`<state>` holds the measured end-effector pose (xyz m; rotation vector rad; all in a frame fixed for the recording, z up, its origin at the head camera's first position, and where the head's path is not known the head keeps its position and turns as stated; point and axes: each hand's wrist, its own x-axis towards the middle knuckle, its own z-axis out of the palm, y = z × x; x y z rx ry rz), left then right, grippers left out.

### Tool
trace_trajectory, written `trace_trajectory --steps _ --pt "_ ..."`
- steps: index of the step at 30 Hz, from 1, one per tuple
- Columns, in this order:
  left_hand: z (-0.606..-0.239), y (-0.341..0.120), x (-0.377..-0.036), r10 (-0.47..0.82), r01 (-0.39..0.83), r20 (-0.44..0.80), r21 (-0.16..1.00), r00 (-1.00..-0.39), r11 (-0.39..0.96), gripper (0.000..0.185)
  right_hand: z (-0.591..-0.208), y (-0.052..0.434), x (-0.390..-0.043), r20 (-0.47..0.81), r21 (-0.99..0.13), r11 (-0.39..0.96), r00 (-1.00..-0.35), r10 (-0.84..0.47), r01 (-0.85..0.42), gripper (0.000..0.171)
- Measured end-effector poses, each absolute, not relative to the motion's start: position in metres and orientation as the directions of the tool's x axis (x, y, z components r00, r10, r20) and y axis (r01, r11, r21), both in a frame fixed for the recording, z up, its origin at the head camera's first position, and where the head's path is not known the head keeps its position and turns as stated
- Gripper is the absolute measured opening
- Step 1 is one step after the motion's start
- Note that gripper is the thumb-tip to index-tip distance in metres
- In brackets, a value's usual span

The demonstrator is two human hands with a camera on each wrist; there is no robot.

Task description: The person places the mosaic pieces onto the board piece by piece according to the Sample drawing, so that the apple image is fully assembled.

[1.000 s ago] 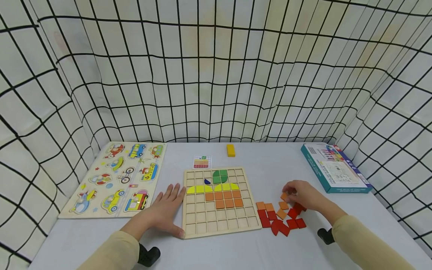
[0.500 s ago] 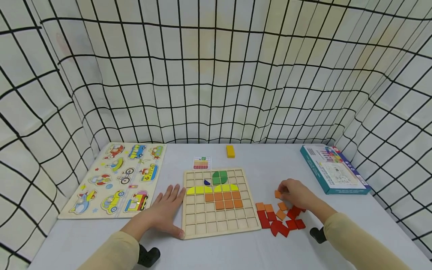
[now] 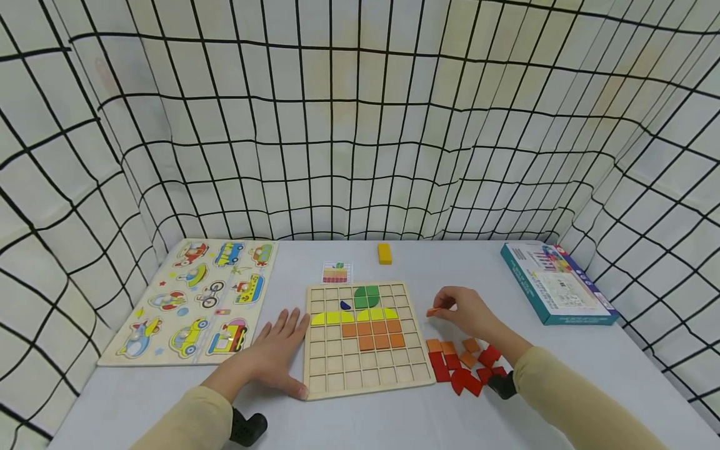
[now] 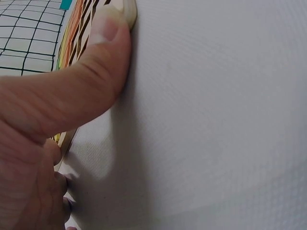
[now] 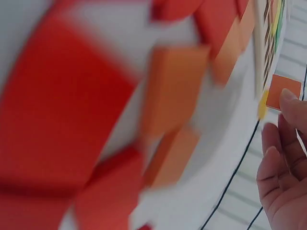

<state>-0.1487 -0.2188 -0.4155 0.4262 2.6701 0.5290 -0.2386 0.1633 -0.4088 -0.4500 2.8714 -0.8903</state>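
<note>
Right fingers (image 3: 447, 294) pinch a partly hidden orange tile (image 5: 281, 90); left fingers (image 3: 290, 323) lie spread.

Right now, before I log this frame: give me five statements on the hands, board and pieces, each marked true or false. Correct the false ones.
1. The right hand pinches an orange tile. True.
2. The left hand is curled round a red tile. False: the left hand lies with its fingers extended, its thumb touching the grid board.
3. Green pieces sit in the far part of the grid board. True.
4. Red tiles fill the board's nearest row. False: the red tiles lie on the table, right of the board.
5. The yellow block is beyond the board's far edge. True.
</note>
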Motion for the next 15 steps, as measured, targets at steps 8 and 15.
trace_trajectory --steps 8,15 --pt "-0.416 -0.218 -0.149 0.356 0.214 -0.316 0.406 -0.88 0.889 0.133 -0.402 0.094 -0.231 -0.015 -0.627 0.688 -0.877 -0.48 -0.366 0.01" --pt "-0.419 -0.219 -0.15 0.357 0.212 -0.315 0.413 -0.879 0.886 0.133 -0.406 0.045 -0.221 -0.084 -0.612 0.657 -0.791 -0.607 -0.439 0.004"
